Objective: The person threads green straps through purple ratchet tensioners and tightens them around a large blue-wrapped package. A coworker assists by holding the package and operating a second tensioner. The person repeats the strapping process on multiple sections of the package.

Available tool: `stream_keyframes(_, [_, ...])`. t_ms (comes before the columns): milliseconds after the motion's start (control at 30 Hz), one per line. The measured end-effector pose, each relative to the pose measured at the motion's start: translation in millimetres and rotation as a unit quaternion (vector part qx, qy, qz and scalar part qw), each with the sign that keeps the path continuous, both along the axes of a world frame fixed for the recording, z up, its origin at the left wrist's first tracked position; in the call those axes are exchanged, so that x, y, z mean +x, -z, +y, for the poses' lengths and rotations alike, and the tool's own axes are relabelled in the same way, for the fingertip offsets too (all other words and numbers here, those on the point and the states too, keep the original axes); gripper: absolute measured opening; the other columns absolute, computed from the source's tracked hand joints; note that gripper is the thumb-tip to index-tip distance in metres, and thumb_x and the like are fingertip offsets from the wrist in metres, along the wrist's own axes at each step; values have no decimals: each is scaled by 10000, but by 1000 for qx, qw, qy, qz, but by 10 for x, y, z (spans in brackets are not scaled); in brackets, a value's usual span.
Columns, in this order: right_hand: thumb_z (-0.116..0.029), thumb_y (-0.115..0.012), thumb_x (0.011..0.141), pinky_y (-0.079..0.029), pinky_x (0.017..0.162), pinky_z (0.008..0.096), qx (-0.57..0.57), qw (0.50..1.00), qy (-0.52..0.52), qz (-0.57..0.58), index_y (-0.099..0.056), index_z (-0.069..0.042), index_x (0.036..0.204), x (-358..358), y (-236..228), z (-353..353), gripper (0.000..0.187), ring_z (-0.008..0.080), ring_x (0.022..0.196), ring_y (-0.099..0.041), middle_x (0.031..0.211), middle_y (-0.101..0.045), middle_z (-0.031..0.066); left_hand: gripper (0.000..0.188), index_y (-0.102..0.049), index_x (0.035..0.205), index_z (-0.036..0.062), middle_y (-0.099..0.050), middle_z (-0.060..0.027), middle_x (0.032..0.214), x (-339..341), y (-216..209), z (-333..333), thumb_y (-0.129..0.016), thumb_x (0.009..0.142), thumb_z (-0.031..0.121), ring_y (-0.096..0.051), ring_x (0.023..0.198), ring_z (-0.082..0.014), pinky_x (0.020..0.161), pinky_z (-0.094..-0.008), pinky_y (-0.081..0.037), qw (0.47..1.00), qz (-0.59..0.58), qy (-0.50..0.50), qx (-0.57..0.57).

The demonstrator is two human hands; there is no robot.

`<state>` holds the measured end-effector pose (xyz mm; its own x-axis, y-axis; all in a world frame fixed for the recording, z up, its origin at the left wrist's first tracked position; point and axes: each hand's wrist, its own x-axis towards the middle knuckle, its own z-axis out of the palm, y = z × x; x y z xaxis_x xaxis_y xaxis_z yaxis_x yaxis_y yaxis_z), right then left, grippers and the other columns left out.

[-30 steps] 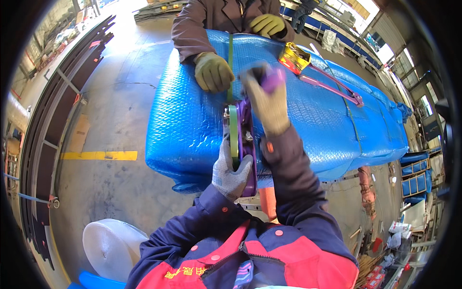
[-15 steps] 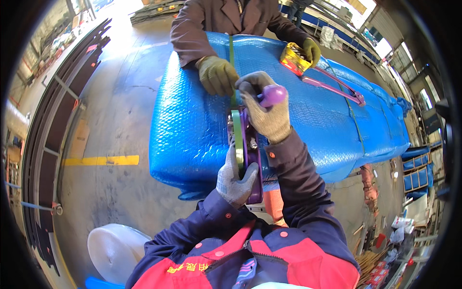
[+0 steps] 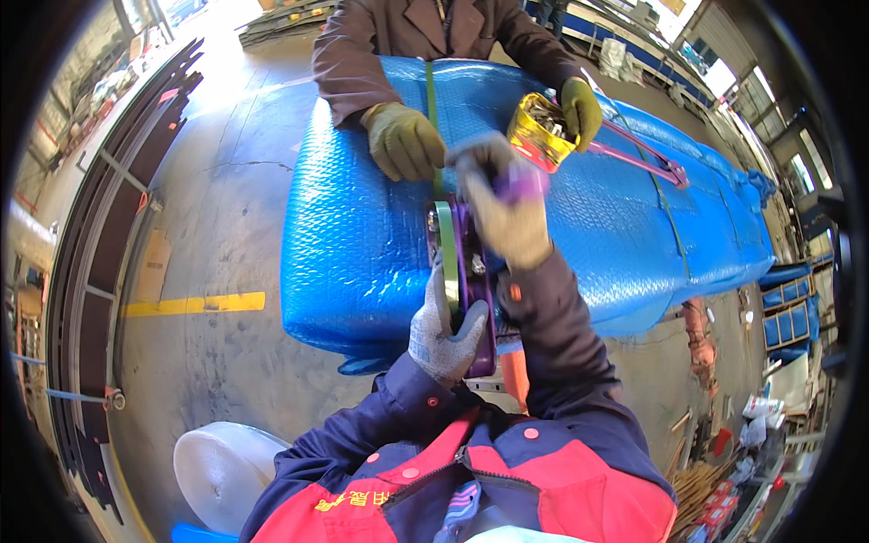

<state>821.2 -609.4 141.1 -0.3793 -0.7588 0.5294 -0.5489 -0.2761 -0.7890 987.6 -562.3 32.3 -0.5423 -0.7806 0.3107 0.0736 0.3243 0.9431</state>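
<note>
My left hand (image 3: 445,337), in a grey glove, is wrapped around the lower end of a purple strapping tensioner (image 3: 481,308). A green strap (image 3: 447,242) runs along the tool beside my fingers. My right hand (image 3: 498,204), in a pale glove and blurred by motion, grips the tensioner's purple crank knob (image 3: 523,184). Beneath the tool lies a long bundle in blue bubble wrap (image 3: 362,244). Across it, a co-worker's gloved hand (image 3: 404,142) rests at the strap just beyond the tensioner. The co-worker's other hand (image 3: 580,112) holds a yellow box (image 3: 541,136) with small metal pieces inside.
A long-handled purple tool (image 3: 647,161) lies on the bundle behind the yellow box. Dark metal profiles (image 3: 100,262) are stacked at the left. A roll of clear wrap (image 3: 222,475) stands at my lower left. Sticks and odds and ends (image 3: 711,489) lie at the lower right.
My right hand has shifted slightly right and down with the crank knob. The co-worker has tilted the yellow box and moved it left, showing its contents. My left hand stays on the tensioner.
</note>
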Motion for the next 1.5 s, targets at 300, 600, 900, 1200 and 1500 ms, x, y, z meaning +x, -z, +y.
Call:
stream_keyframes(300, [-25,-816,793,-585,899,423,-168,975,-61,129,-695,-94,1027,404,437,761,272,269,860,-739,933,-740,63,915,-244,1630,-28,-678,-243,1327,-17,103,-64,-779,903,128,-725,1157,-320,958,-381,-570,997,61,46,23])
stream_keyframes(600, [22,-698,856,-536,774,282,-90,994,-39,-37,-701,-19,1077,263,30,477,225,114,810,-662,913,-708,47,773,-328,1592,-49,-654,-253,1350,17,-49,18,-733,944,63,-679,1224,-273,1024,-384,-535,999,-21,9,38])
stream_keyframes(900, [-77,-719,964,-534,826,269,-86,992,-67,-58,-645,-11,1099,432,307,772,167,91,804,-627,993,-706,65,811,-280,1598,-59,-692,-293,1224,-54,106,-59,-722,944,132,-724,1088,-414,901,-433,-575,999,-7,-15,-44])
stream_keyframes(1200, [7,-701,871,-518,650,303,-108,990,-51,68,-707,-37,1096,308,-7,509,230,115,680,-615,802,-660,31,712,-373,1549,-56,-711,-323,1159,-69,57,-81,-717,954,129,-721,1065,-465,847,-462,-587,995,43,-21,-92])
stream_keyframes(1500, [38,-716,868,-512,688,238,-85,994,-32,-67,-675,-40,1128,398,231,651,275,55,737,-605,834,-648,-14,765,-364,1557,-50,-686,-311,1258,-68,220,-114,-756,944,189,-709,1119,-453,879,-448,-581,996,8,-10,-86])
